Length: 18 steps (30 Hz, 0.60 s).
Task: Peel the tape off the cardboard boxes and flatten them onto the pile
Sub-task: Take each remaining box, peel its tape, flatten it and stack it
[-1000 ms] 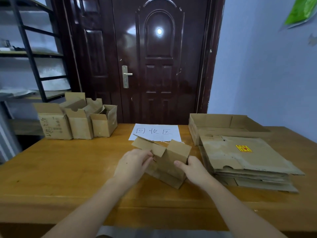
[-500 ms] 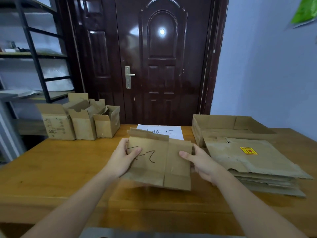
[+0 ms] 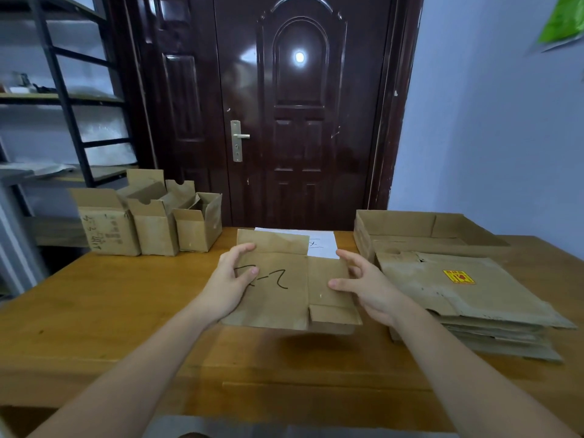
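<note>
both hands, left hand (image 3: 228,284) and right hand (image 3: 368,287), grip the flattened box (image 3: 284,292) by its side edges; the pile (image 3: 458,298) lies just beside the right hand.

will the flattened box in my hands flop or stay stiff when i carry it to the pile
The flattened box looks thin and creased, so it will probably sag at the folds. Its small flap may swing loose. Likely light: fingertips alone hold it.

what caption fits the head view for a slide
Both hands, left hand and right hand, hold a flattened box above the table, beside the pile.
</note>
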Motion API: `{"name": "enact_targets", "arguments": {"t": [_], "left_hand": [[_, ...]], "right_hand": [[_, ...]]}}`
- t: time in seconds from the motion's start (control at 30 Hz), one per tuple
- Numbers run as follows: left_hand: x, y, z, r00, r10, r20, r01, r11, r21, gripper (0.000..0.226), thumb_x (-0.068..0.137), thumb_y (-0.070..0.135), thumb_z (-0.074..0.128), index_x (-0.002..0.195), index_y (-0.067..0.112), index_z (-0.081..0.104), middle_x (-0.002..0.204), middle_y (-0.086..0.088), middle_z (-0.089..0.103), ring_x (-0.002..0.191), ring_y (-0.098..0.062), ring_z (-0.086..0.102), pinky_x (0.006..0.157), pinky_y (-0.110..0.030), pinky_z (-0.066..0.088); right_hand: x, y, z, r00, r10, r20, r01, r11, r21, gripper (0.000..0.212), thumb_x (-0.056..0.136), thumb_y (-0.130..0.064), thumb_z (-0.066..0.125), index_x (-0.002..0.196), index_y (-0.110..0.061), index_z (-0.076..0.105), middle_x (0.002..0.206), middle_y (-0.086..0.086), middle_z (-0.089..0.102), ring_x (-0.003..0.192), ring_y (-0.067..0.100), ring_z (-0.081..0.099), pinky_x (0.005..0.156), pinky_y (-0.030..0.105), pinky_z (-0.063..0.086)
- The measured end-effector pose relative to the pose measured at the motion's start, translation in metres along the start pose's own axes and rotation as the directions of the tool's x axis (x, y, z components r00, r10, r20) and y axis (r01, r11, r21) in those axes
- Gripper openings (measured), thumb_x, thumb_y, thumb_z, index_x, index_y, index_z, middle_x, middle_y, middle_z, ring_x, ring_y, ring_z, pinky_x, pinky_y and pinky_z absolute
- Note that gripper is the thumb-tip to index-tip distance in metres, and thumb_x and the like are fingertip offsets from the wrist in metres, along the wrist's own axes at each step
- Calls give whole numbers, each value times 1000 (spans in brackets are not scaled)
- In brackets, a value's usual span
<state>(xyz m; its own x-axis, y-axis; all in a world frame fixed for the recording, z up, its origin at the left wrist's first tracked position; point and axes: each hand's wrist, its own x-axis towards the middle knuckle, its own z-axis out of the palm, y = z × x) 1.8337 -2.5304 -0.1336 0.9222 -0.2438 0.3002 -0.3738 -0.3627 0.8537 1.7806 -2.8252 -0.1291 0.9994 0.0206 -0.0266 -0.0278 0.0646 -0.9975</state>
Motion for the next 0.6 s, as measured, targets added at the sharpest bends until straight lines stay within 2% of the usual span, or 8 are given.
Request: {"name": "enact_targets", "arguments": {"t": [0.07,0.13,0.2,0.33,0.37,0.43,0.5,0.6], "left_hand": [[-3,4,-2,996,-59,70,60,998,-8,64,96,29,72,151,42,42,149,10,37,133,-12,44,108,-31,43],[-4,4,-5,976,-132,170,135,991,-2,94,82,36,84,158,42,29,149,13,30,131,-10,41,106,-26,39],[-5,4,-5,950,-198,242,192,980,46,114,71,40,89,161,42,19,148,14,24,132,-12,37,111,-27,35],[-2,-4,4,916,-299,267,249,946,208,125,69,41,92,164,37,10,154,9,17,130,-13,32,117,-33,32],[-2,-7,7,902,-330,280,261,931,256,126,69,43,92,164,36,9,155,8,16,129,-13,32,116,-33,32],[-1,-14,12,874,-382,302,276,900,338,130,68,49,92,164,33,7,156,5,14,130,-15,32,117,-35,32],[1,-19,16,857,-411,311,281,878,388,134,66,50,92,165,30,4,156,2,12,135,-19,31,115,-34,33],[6,-25,24,838,-447,313,265,834,483,138,64,52,94,164,29,1,155,0,12,139,-25,30,110,-35,38]], "right_hand": [[1,-2,-2,998,-53,21,55,990,-127,80,80,-4,83,145,-35,49,140,-6,52,124,16,56,91,32,58],[1,-4,-7,996,-62,59,73,975,-210,82,78,-7,85,145,-38,47,142,-9,50,125,14,54,93,33,58],[0,-8,-9,993,-11,117,48,948,-313,93,72,-12,91,146,-41,43,139,-9,47,122,16,54,87,27,58],[6,-2,-2,972,163,171,-17,771,-637,119,63,-26,98,154,-44,23,143,-10,32,124,12,43,79,16,50],[8,1,-2,968,187,168,-22,731,-682,123,62,-29,98,156,-44,20,146,-11,29,128,14,40,86,18,49],[14,7,-2,961,227,158,-32,657,-753,127,60,-35,98,158,-42,17,154,-8,26,134,18,35,106,35,45],[21,13,-2,957,262,126,-56,591,-805,131,57,-37,99,159,-42,16,158,-7,22,139,23,32,111,44,43],[29,21,3,947,310,84,-95,520,-849,129,61,-31,98,159,-44,14,162,-6,13,142,30,30,85,34,59]]}}
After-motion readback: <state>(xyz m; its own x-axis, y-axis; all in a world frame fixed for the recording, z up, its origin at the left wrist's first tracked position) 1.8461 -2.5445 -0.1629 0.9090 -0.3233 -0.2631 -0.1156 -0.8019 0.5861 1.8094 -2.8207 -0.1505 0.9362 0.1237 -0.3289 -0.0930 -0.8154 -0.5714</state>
